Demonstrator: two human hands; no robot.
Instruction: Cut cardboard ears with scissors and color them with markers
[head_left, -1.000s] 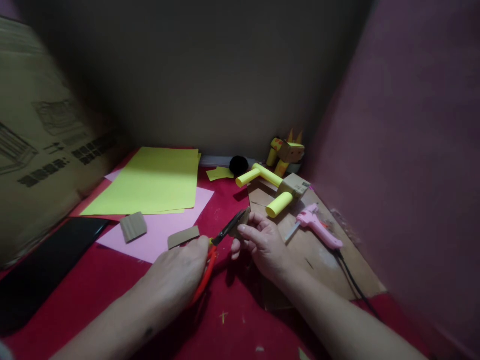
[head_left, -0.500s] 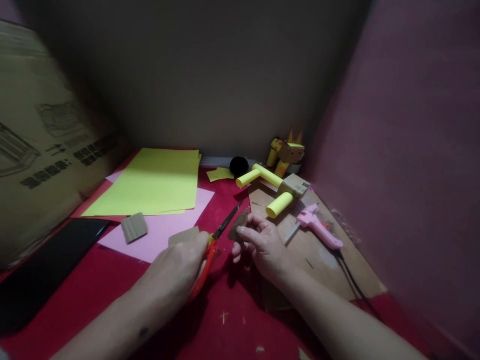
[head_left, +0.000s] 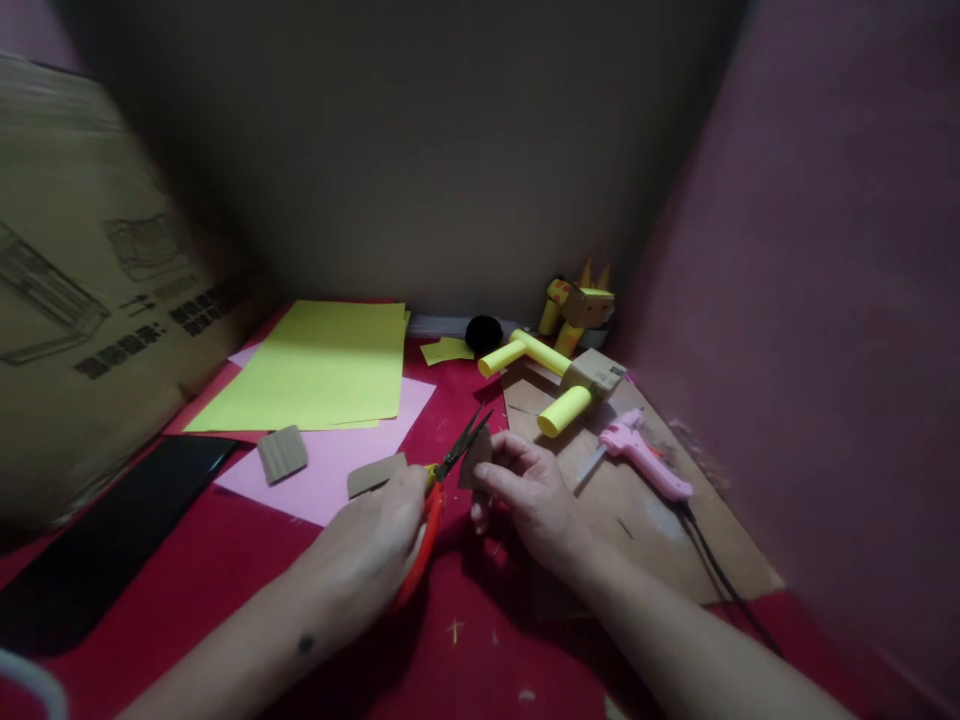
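The red-covered desk carries your work; a large printed carton stands at its left. At the right lies a flat cardboard sheet. Yellow sheets overlap a pink sheet at the left, with a black panel just beside. A small box with yellow tubes rests at the far end of the cardboard sheet; a pink glue gun lies nearer you.

Your left hand has its grip closed around the handles of the red scissors. Your right hand pinches the cardboard piece between thumb and fingers, above the desk. The scissor blades are slightly parted, beside the upper edge of this piece; contact cannot be determined. One cardboard offcut lies on the pink sheet.
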